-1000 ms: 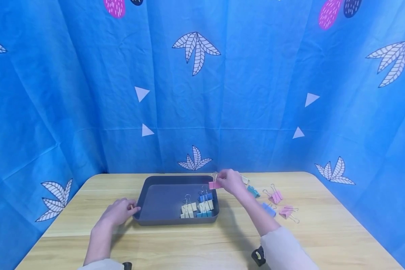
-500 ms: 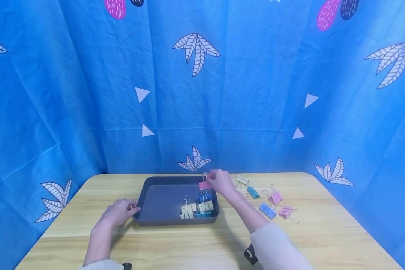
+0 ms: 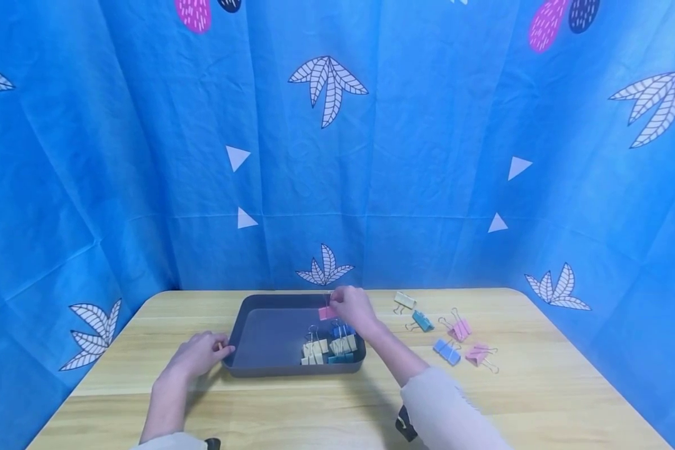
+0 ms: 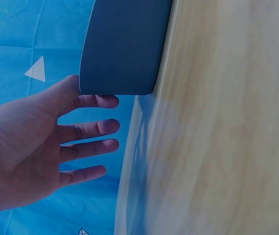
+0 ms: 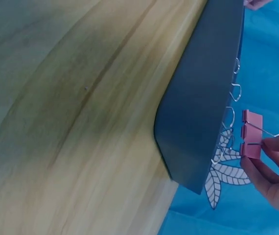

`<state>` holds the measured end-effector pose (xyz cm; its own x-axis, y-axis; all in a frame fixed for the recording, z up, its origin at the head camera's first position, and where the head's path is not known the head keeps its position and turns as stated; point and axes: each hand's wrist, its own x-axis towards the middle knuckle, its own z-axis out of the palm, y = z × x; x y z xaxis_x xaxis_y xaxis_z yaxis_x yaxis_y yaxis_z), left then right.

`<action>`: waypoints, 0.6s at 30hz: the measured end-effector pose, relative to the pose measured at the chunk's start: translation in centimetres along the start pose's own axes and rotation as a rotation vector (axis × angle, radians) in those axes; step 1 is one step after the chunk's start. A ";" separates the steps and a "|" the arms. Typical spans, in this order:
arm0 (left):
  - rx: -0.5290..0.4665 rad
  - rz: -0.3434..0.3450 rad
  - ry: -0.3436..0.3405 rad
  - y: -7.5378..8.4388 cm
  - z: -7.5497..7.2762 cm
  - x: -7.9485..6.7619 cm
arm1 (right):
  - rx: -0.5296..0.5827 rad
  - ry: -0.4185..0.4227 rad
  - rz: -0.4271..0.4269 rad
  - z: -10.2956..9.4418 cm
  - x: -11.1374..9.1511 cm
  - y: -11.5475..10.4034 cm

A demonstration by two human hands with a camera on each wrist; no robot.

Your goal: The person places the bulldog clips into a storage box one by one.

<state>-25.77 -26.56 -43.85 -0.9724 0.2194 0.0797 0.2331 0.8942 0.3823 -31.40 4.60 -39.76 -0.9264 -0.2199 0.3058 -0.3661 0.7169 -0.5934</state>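
Observation:
A pink binder clip [image 3: 327,312] hangs over the back right part of a dark grey tray [image 3: 270,369]. My right hand [image 3: 353,306] pinches it near its wire handle; in the right wrist view, the pink body [image 5: 253,134] juts past my fingertips, above the tray rim. At the tray's left side, my left hand [image 3: 198,353] holds the wall between thumb and index finger, the other fingers apart from it. Inside the tray's right half stand cream clips [image 3: 315,347], a blue clip [image 3: 342,329] and a teal clip [image 3: 340,358], their wire handles upward.
To the right on the wooden table [image 3: 292,412] lie loose binder clips: a cream one [image 3: 405,300], a teal one [image 3: 423,321], a blue one [image 3: 447,352] and two pink ones [image 3: 460,328]. A blue patterned curtain [image 3: 427,156] surrounds the table's back and sides.
My right hand has carried the pink binder clip leftward, from the tray's right rim to over its inside. The left hand stays at the tray's left side.

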 end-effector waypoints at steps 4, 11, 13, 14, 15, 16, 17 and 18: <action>0.002 -0.006 -0.004 0.1 0.0 0.0 | 0.022 -0.004 -0.005 0.5 0.0 -0.1; 0.004 -0.013 -0.001 -0.1 0.1 0.1 | 0.062 -0.032 0.019 1.7 0.1 -0.2; 0.005 -0.015 -0.001 -0.1 0.1 0.1 | 0.045 -0.034 0.013 2.0 0.1 -0.2; 0.005 -0.015 0.000 -0.1 0.1 0.1 | 0.032 -0.034 0.011 2.2 0.1 -0.2; 0.006 -0.014 0.001 -0.1 0.1 0.1 | 0.021 -0.034 0.009 2.3 0.1 -0.2; 0.005 -0.013 0.002 -0.1 0.1 0.1 | 0.012 -0.034 0.005 2.4 0.1 -0.2; 0.004 -0.013 0.002 0.0 0.1 0.1 | 0.014 -0.042 0.008 2.4 0.0 -0.1; 0.003 -0.013 0.002 0.0 0.1 0.1 | 0.015 -0.049 0.005 2.5 0.0 -0.1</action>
<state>-25.82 -26.48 -43.94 -0.9753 0.2073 0.0768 0.2209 0.8982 0.3801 -31.59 2.88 -41.61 -0.9314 -0.2482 0.2664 -0.3621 0.7083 -0.6060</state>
